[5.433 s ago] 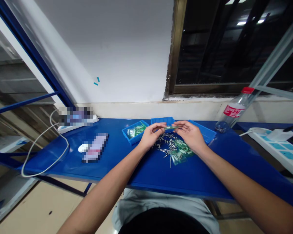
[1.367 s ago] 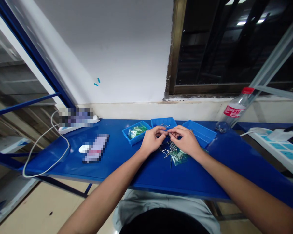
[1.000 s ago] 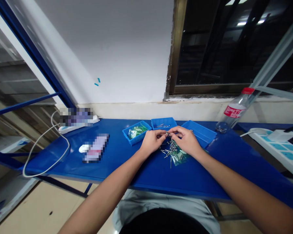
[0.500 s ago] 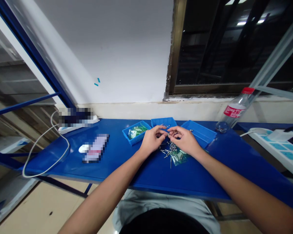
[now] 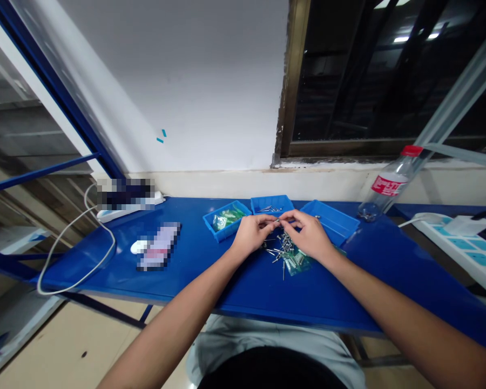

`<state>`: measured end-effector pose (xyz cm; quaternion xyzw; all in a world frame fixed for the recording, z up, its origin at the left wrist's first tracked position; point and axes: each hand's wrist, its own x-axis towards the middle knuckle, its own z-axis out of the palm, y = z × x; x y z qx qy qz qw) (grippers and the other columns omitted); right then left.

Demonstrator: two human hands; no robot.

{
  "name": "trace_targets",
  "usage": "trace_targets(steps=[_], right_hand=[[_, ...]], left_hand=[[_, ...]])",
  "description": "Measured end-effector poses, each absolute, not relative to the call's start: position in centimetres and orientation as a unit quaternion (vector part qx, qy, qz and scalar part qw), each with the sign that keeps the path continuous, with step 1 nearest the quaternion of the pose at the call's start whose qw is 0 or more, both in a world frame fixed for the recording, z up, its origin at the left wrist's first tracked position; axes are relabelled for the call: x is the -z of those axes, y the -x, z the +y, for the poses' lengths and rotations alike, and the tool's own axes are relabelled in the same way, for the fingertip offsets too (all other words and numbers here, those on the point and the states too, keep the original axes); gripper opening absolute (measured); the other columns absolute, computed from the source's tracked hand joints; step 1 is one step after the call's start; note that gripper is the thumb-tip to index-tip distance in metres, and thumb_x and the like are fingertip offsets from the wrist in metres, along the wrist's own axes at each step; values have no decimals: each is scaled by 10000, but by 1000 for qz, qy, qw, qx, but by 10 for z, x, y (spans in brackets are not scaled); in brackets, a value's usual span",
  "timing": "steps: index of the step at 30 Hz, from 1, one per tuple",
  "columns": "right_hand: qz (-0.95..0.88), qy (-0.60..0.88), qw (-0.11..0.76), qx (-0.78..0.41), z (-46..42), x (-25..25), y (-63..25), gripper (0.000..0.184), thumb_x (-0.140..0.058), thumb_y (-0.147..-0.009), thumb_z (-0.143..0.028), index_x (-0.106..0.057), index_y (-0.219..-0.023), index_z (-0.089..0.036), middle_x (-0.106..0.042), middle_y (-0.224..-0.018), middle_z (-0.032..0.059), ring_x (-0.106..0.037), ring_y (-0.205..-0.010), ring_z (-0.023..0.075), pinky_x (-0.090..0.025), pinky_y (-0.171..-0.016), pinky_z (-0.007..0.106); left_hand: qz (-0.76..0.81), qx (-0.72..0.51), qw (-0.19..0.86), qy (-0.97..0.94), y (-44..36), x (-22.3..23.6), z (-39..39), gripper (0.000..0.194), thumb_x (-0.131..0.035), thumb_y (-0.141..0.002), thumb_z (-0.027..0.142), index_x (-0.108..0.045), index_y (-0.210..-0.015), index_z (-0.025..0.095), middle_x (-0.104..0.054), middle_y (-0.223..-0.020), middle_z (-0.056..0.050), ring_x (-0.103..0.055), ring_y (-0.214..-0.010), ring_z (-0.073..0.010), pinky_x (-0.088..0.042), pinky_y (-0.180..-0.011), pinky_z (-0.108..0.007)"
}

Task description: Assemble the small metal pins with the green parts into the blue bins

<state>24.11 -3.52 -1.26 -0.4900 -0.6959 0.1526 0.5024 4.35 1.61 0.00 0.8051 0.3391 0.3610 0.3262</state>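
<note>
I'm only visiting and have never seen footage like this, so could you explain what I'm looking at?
There's no machine here, only a person's two bare hands. One camera, worn on the head, looks forward and down at them. The left hand and right hand meet at the fingertips around a small piece, too tiny to identify. Near them on the blue table lie loose metal parts and greenish plastic packaging. Behind are three blue trays: the left tray holds green packets, the middle tray some thin metal parts.
</note>
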Motion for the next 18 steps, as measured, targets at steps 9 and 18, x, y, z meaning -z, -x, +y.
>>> trace_targets(steps=[9,18], right_hand=[[-674,495,515,-187,-32,15,-242,171,-673,-907,-315,-709,-1044,-219,-773,-1031,80,-753,-877,220,-650,-786,368],[-698,482,513,-132,-33,14,-242,178,-677,-899,-293,-716,-1057,-222,-761,-998,73,-721,-803,204,-632,-783,373]], left_hand=[[333,-383,297,-809,-44,-3,14,208,-724,-911,243,-793,-1105,217,-828,-1042,-37,-789,-887,-206,-627,-845,-327],[303,-415,344,-786,-46,-4,11,331,-685,-906,131,-623,-1227,181,-814,-1017,-46,-770,-901,-172,-612,-862,-316]])
